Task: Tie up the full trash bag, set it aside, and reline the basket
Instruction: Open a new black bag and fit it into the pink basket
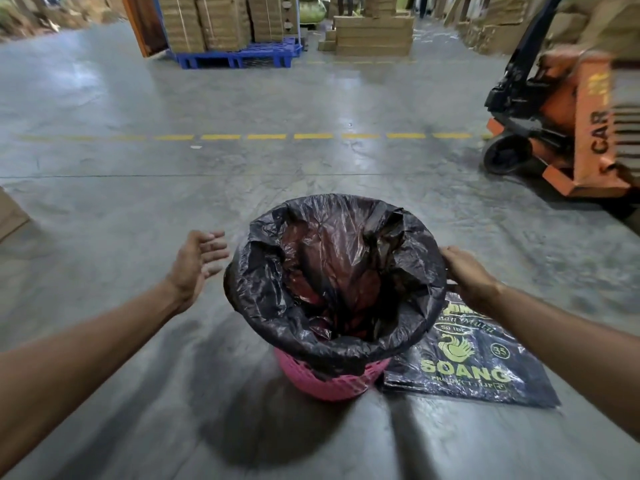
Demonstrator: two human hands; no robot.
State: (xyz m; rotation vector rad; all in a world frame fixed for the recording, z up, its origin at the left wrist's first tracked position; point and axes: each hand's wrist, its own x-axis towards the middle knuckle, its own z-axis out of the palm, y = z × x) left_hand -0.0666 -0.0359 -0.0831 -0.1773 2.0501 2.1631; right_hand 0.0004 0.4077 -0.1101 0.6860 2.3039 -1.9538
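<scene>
Left of basket (332, 382): bare floor (104, 220), open.
Right of basket: pack of bags (474, 362) touching it.
Far right: pallet jack (554, 109).

Grey concrete floor (104, 188), stacked cardboard (204, 19), orange pallet truck (568, 109).

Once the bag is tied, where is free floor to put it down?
Bare concrete lies left of the pink plastic basket, beyond the open left hand. The right side is crowded: a printed dark bag pack and an orange pallet jack.
</scene>
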